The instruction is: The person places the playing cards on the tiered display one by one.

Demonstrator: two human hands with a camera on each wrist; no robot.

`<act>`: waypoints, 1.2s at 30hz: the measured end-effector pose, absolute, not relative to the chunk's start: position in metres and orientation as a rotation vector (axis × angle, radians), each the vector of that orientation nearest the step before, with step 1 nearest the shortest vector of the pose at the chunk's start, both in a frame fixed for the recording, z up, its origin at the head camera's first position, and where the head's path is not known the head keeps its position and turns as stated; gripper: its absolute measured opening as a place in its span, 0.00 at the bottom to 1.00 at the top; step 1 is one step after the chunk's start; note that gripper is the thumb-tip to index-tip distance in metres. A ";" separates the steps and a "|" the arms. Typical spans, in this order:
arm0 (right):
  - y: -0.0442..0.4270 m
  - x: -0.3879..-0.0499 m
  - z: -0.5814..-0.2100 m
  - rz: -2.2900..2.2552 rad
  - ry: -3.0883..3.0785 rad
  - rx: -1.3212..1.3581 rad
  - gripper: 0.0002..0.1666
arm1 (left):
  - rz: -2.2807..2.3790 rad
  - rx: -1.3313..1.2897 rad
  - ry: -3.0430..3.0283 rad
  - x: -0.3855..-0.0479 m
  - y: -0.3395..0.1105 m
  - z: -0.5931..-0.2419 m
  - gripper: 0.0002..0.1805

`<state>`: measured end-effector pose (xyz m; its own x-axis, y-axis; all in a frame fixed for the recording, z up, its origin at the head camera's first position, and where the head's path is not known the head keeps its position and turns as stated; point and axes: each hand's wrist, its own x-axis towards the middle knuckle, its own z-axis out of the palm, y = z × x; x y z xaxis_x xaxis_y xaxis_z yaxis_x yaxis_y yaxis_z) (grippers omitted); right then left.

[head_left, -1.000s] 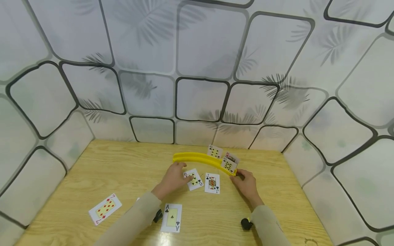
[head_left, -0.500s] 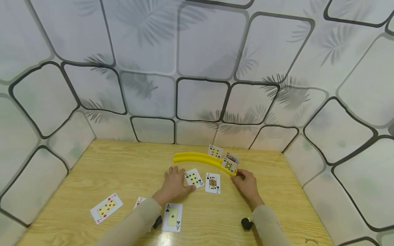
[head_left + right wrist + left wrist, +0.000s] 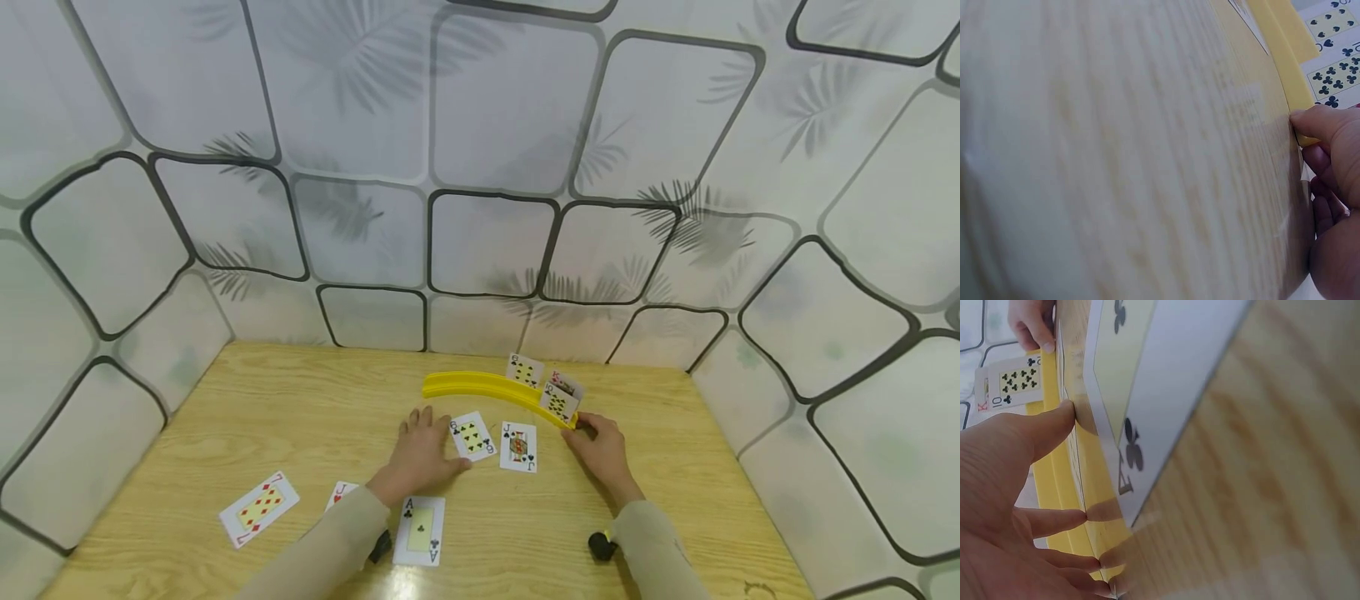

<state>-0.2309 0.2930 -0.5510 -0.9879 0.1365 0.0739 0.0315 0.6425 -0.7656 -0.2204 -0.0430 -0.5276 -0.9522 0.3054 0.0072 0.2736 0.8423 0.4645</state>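
Here's the yellow curved rack [image 3: 465, 383], lying along the far part of the surface [image 3: 675, 483], its arc bowing away from me, and my right hand [image 3: 602, 452] has its right end pinched between thumb and fingers! Three cards stand in it, all toward the right: the six of spades [image 3: 524, 369] nearer the middle, then the ten of clubs [image 3: 559, 402], leaning back close to my grip, with a red king [image 3: 572, 384] peeking out behind it. The left stretch of the rack shows its bare groove.

Over to my left hand [image 3: 417, 457]: palm down, fingers spread forward and gripping nothing, fingertips down at the surface. Right beside it, face up and tilted, lies the six of clubs [image 3: 472, 437], my thumb just by its lower edge; whether the two touch, I can't tell. Next along, near and apart from it, a black-suited jack [image 3: 518, 447] lies face up between my hands.

Closer to me, the ace of clubs [image 3: 419, 531] sits just right of my left sleeve [image 3: 330, 542]. A red jack [image 3: 341, 492] pokes out from behind that sleeve, mostly hidden, and well out to the left the seven of diamonds [image 3: 258, 510] lies slanted. Beyond it all rises the pale wall [image 3: 495, 117], dark rounded outlines and grey leaves across it.
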 end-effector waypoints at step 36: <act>0.294 -0.233 -0.554 1.260 -2.740 -0.156 0.30 | 0.935 0.330 2.837 -0.225 -0.037 -0.519 0.45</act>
<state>-0.2333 0.2944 -0.5537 -0.9873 0.1440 0.0673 0.0426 0.6476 -0.7608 -0.2250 -0.0372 -0.5189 -0.9668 0.2484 -0.0605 0.1637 0.7833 0.5997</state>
